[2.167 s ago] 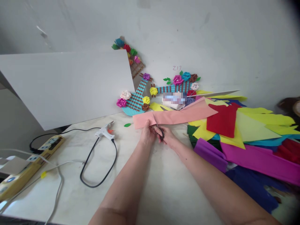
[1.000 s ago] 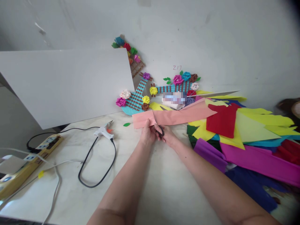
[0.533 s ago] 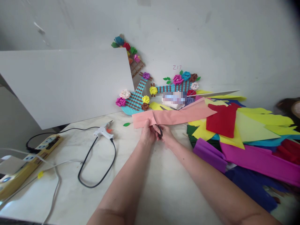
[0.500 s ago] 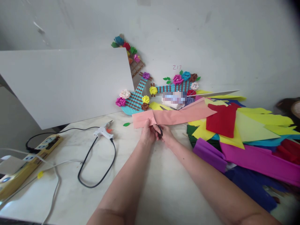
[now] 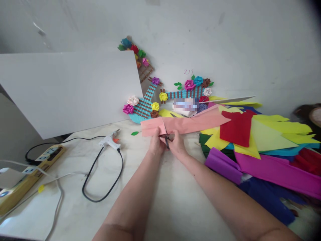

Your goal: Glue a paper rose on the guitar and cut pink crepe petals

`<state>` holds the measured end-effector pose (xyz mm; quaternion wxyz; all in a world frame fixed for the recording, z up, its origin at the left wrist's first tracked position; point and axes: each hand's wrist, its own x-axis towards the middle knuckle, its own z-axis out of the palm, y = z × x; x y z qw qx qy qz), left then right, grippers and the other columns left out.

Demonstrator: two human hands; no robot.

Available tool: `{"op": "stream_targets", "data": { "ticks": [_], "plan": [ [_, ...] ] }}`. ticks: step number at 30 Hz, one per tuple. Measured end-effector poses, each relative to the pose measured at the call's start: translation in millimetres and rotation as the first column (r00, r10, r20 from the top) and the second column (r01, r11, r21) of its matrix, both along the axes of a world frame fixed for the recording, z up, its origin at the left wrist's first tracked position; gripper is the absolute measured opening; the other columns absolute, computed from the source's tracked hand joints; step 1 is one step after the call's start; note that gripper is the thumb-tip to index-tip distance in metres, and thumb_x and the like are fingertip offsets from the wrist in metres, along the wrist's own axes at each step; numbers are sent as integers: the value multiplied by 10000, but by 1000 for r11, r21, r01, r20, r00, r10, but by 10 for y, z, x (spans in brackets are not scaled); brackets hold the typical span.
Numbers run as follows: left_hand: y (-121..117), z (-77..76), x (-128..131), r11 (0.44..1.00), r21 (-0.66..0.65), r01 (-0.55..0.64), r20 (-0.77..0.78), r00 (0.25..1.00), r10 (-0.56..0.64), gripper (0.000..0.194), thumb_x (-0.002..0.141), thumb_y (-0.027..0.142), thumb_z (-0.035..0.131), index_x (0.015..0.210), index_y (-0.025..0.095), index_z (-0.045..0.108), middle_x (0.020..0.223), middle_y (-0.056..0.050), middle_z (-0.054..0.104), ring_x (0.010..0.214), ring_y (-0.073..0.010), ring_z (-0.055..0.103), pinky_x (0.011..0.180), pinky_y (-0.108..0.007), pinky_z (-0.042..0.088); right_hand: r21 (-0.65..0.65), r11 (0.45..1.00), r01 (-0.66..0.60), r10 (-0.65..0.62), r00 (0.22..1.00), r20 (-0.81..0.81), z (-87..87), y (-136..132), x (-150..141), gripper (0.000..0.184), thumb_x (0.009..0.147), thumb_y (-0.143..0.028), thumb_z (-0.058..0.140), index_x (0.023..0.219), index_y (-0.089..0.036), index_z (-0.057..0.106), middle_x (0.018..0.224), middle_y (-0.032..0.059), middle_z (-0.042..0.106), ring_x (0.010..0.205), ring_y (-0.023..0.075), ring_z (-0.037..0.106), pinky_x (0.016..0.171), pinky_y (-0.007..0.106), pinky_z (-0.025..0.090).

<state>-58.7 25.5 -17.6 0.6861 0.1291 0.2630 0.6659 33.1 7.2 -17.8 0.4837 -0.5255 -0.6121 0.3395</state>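
Note:
A long strip of salmon-pink crepe paper [image 5: 193, 124] lies across the table, its left end folded over or overlapped. My left hand [image 5: 156, 143] pinches the lower edge of that left part, thumb on top. In my right hand [image 5: 176, 143] is a pair of scissors [image 5: 167, 140] with dark handles, the blades pointing up into the paper at the overlap's edge. Both hands are close together, almost touching. Just left of the paper lies a small green paper leaf [image 5: 134, 133].
A white glue gun [image 5: 110, 140] with a looping black cord lies left, near a yellow power strip [image 5: 37, 167]. Colourful paper sheets [image 5: 273, 134] pile up at right. Flower-decorated blue guitar shapes [image 5: 147, 103] and a white board [image 5: 75, 90] stand against the wall.
The scissors have turned more upright and their blades now show against the paper. My right hand's fingers have spread a little; my left hand stays on the paper.

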Motion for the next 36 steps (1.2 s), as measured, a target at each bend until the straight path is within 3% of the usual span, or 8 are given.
{"op": "stream_targets", "data": {
  "ticks": [4,7,12,19,27,36],
  "plan": [
    [1,-27,-17,996,-19,84,-57,995,-85,352,832,439,461,785,111,582,544,-60,598,426,-173,538,438,-282,421,-55,997,-58,56,998,-35,50,18,14,442,625,-414,690,991,-231,523,870,36,634,539,131,585,353,217,453],
    [-2,-33,-21,991,-1,134,-102,986,-133,407,840,472,419,738,112,580,482,-43,552,342,-144,464,348,-251,341,-130,984,-118,101,986,-130,123,24,21,424,614,-430,699,948,-218,545,791,13,636,481,112,569,333,204,438],
    [-20,-10,2,992,35,122,-149,982,-115,427,845,462,411,592,135,519,401,-10,471,283,-110,394,297,-218,280,-211,937,-278,214,935,-282,206,64,52,383,650,-516,650,821,-195,529,486,-58,536,335,99,504,248,164,283],
    [-66,50,61,996,50,69,-163,985,-61,402,803,488,492,577,156,481,389,17,435,275,-97,383,275,-196,255,-172,901,-398,337,893,-299,205,151,147,418,675,-576,616,669,-171,509,512,-16,562,351,79,500,255,159,236],
    [-99,85,94,992,113,49,-178,984,-28,358,823,460,456,641,157,510,408,-2,481,272,-121,413,274,-216,273,-170,920,-353,292,907,-304,236,118,99,422,643,-555,644,560,-181,468,425,-41,487,327,65,444,276,169,241],
    [-78,59,97,988,135,70,-219,975,-39,485,877,449,331,538,152,509,385,-38,479,283,-142,420,293,-253,306,-150,930,-337,275,905,-324,174,151,69,387,636,-521,664,569,-182,489,414,-61,450,325,63,412,319,183,291]
  ]
}}
